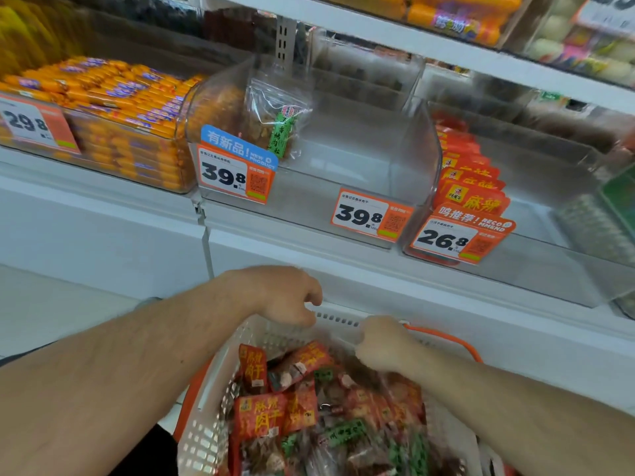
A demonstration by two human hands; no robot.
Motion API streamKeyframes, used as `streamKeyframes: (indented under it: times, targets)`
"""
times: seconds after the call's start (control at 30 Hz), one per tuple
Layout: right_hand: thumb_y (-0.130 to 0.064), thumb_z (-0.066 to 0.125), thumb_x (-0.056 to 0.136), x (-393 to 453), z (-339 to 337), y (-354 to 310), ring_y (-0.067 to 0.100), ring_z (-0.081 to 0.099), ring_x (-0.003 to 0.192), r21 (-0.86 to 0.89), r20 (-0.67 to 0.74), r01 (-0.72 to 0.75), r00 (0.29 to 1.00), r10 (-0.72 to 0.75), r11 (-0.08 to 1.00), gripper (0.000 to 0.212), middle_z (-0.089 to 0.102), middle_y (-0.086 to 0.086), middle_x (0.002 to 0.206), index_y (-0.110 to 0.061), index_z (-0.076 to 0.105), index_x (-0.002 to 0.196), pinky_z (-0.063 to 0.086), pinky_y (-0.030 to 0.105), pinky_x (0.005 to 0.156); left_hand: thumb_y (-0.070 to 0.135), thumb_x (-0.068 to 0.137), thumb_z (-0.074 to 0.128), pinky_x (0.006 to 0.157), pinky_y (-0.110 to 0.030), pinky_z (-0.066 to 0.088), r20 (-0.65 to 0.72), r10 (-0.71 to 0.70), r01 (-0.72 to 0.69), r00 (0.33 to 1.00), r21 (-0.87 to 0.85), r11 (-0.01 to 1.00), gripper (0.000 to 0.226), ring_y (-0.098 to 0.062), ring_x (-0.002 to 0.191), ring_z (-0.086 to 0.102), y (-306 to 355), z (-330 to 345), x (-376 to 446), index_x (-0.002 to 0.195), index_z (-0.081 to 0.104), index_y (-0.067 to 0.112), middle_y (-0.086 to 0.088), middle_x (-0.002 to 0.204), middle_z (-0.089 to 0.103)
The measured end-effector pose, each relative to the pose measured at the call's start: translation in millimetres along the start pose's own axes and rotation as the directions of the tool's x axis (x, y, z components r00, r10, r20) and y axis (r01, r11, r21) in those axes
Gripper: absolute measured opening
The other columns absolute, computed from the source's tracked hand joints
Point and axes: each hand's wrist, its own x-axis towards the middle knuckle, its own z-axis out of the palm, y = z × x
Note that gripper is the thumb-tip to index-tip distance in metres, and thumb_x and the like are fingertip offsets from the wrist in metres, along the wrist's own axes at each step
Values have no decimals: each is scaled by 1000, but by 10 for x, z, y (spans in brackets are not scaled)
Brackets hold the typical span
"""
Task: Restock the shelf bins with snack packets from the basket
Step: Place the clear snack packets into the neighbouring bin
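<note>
White basket (220,400) full of snack packets (261,417); left hand (278,297) and right hand (385,345) curled above, grip unclear.

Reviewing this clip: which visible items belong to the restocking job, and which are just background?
Job: basket; snack packets in it; near-empty clear bin holding one packet; left hand; right hand.
Background: orange sausage sticks; red packets; price tags.

I note clear glossy plastic bins (343,159); white perforated plastic basket (206,434), matt; snack packets (261,417) in shiny film, probably plastic; price tags (372,214) look like smooth printed card.
</note>
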Motion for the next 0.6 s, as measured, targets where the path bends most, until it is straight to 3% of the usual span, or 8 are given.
streamKeyframes:
  times: [0.07, 0.1, 0.17, 0.23, 0.3, 0.37, 0.5, 0.6]
  targets:
    - [-16, 55, 85, -96, -180, -19, 29, 59, 69, 271, 1, -87, 996, 90, 959, 21, 63, 14, 71, -3, 63, 71, 40, 24, 54, 44, 94, 54, 103, -33, 40, 3, 1, -1, 1000, 3, 1000, 53, -17, 128, 47, 38, 0, -15, 143, 44, 29, 4, 145, 46]
    - [-11, 56, 84, -153, -233, -40, 28, 62, 68, 461, 19, -123, 991, 129, 879, 15, 66, 15, 74, -2, 66, 76, 45, 26, 56, 46, 92, 56, 103, -35, 42, 1, 2, -2, 1000, 1, 1000, 55, -17, 127, 48, 61, 7, -22, 143, 43, 29, 4, 144, 47]
    - [-1, 57, 84, -281, -327, -128, 22, 60, 65, 791, 124, -214, 974, 191, 573, 9, 61, 10, 70, -5, 61, 78, 54, 30, 62, 52, 89, 60, 103, -35, 43, -3, 13, -13, 1000, -20, 1000, 66, -18, 125, 49, 111, 30, -25, 145, 38, 27, 3, 143, 47]
    - [6, 54, 85, -405, -435, -250, 21, 61, 66, 925, 205, -249, 963, 173, 287, 13, 59, 9, 70, -6, 58, 80, 57, 32, 68, 59, 80, 68, 106, -34, 40, -7, 32, -33, 999, -64, 997, 87, -20, 130, 45, 168, 72, -23, 150, 28, 24, 1, 150, 39]
    - [9, 53, 85, -458, -543, -372, 25, 63, 74, 965, 241, -252, 961, 135, 67, 13, 59, 13, 81, -3, 59, 85, 59, 33, 64, 63, 72, 74, 108, -35, 39, -9, 39, -40, 999, -113, 993, 104, -21, 133, 42, 232, 116, -31, 151, 19, 24, 0, 152, 32]
    - [8, 55, 84, -483, -673, -484, 30, 64, 89, 963, 266, -258, 957, 116, -79, 11, 57, 16, 94, -1, 60, 88, 60, 35, 64, 57, 70, 78, 103, -37, 44, -105, 57, -70, 993, -124, 990, 97, -21, 123, 49, 264, 154, -12, 145, 27, 23, 0, 141, 41]
    - [-6, 60, 89, -560, -945, -585, 28, 61, 92, 959, 274, -267, 959, 69, -92, 14, 56, 19, 110, -6, 53, 76, 53, 38, 65, 26, 77, 69, 88, -35, 50, -487, 82, -171, 869, -142, 975, 49, -20, 104, 59, 187, 113, 20, 122, 50, 24, 3, 115, 59]
    - [-30, 65, 91, -665, -1088, -571, 23, 59, 88, 981, 166, -168, 986, 30, 99, 26, 58, 7, 100, -15, 54, 72, 50, 33, 72, 12, 75, 66, 77, -29, 51, -607, -4, -242, 794, -322, 915, 37, -15, 88, 64, 115, -36, -53, 109, 59, 28, 13, 93, 64]
